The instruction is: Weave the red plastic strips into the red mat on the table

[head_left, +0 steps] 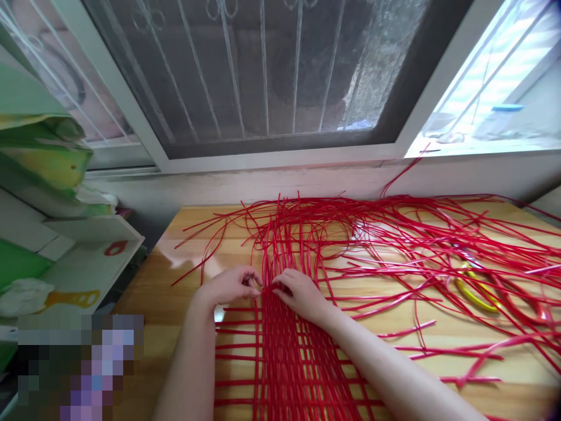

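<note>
A woven panel of red strips (289, 362) lies on the wooden table (175, 304), with loose strip ends fanning out at its far edge and sides. My left hand (236, 285) is at the panel's upper left edge, its fingers curled together around a red strip. Just to the right, my right hand (298, 292) rests over the top of the weave, thumb and fingers pinching a strip. The two hands are a short gap apart. Their fingertips partly hide the strips between them.
Many loose red strips (412, 234) spread over the table's back and right. Among them at the right lie a tool with yellow handles (477, 292) and one with orange handles (526, 304). A white shelf (96, 251) stands left; a window (272, 76) is behind.
</note>
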The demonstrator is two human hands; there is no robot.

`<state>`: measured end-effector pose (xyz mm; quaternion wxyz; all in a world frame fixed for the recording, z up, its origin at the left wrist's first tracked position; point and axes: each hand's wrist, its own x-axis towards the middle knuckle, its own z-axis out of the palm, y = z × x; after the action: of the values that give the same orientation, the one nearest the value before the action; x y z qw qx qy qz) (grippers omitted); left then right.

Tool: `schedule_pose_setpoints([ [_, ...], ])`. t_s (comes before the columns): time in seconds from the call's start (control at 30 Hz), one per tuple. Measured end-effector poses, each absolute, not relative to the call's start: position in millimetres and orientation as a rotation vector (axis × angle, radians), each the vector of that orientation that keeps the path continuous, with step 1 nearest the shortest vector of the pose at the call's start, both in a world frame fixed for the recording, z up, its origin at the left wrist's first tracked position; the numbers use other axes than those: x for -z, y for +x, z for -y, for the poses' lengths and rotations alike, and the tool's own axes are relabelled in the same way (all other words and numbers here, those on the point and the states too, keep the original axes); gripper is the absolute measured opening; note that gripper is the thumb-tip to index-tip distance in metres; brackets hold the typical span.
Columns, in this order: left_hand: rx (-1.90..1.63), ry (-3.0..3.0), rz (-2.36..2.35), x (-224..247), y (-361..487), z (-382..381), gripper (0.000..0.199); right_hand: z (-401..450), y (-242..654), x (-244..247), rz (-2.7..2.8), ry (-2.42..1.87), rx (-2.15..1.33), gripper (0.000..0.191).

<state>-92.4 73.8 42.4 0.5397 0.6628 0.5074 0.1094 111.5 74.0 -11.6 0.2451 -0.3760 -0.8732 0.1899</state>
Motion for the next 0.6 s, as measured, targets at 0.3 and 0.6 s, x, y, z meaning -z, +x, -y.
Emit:
schedule_pose_setpoints([
  [0.3,-0.400,1.507,-1.237,-48.4,-99.4,-74.7,0.024,-72.6,117.4,10.1,2.269,-1.013,-0.799,0.049],
  [0.6,-0.533,1.480,-1.106,-50.4,-91.4,-75.1,0.021,-71.8,116.2,6.7,2.268,-1.020,-0.821,0.052],
])
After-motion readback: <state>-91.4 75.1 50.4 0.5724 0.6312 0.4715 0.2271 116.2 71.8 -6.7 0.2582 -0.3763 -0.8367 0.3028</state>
